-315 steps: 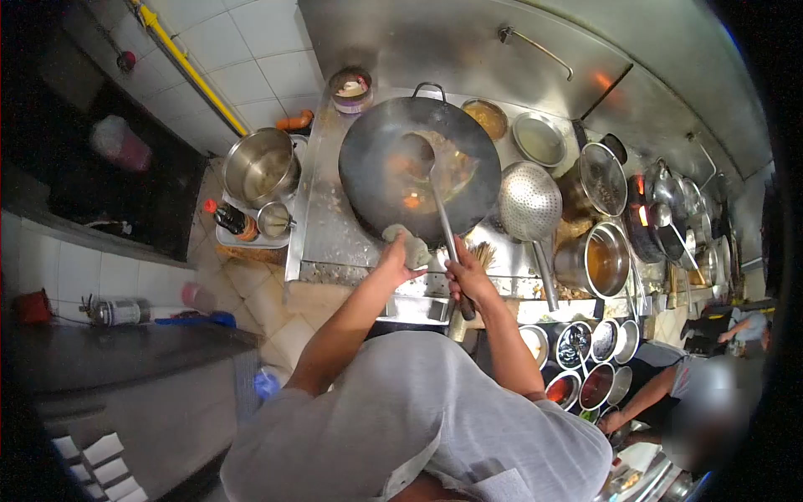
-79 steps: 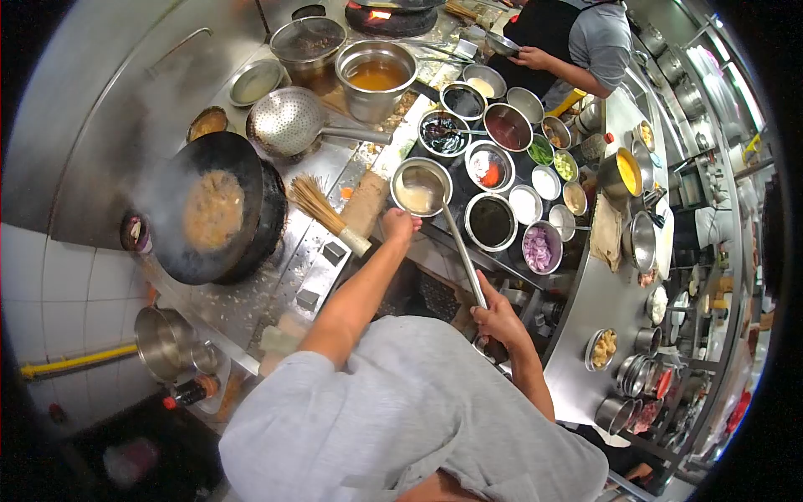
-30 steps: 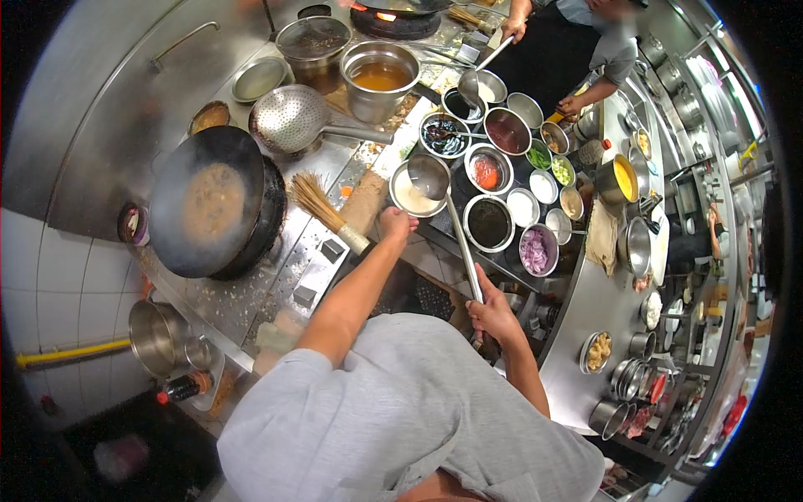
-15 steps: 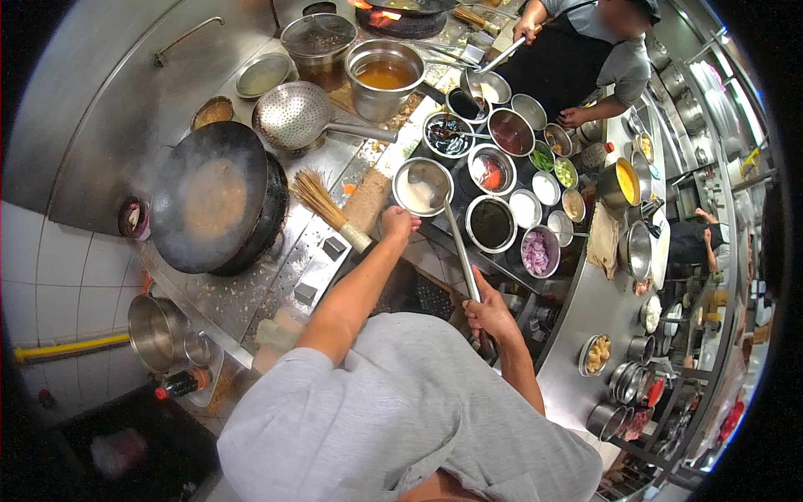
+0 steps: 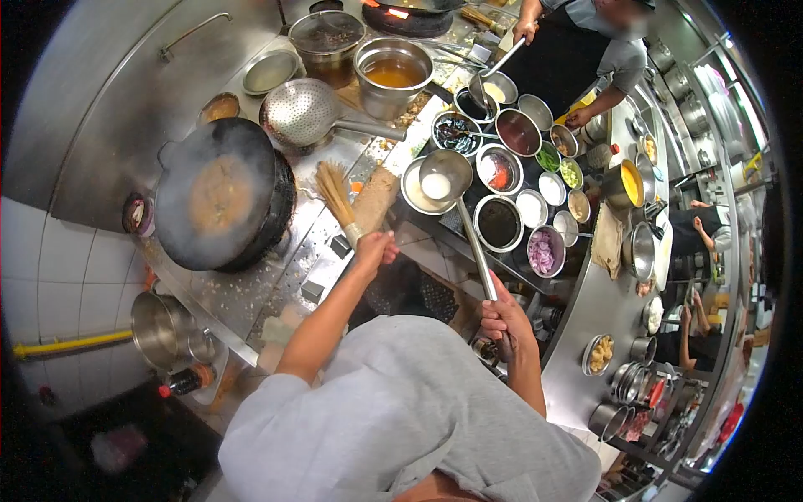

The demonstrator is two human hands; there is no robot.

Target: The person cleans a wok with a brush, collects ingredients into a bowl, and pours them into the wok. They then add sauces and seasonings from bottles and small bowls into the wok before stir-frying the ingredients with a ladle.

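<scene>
In my right hand (image 5: 506, 318) is the handle of a long metal ladle (image 5: 481, 259). Its bowl (image 5: 446, 176) holds some whitish liquid and is over the right side of a pot of pale liquid (image 5: 414, 188). My left hand (image 5: 376, 248) has curled fingers and lies over the lower end of a bristle brush's handle (image 5: 352, 232); whether it grips the brush is hidden. To the left, a steaming black wok (image 5: 217, 201) holds brownish food in liquid.
A perforated strainer (image 5: 299, 113) and a pot of amber liquid (image 5: 393, 74) stand beyond the brush. Bowls of chopped onion (image 5: 545, 251), dark sauce (image 5: 499, 222) and red sauce (image 5: 518, 132) are at the right. A co-worker (image 5: 569, 50) holds another ladle.
My left hand has moved from the pale liquid's pot to the brush, which is turned more upright. The ladle has risen out of the pot with liquid in it. The view has shifted slightly.
</scene>
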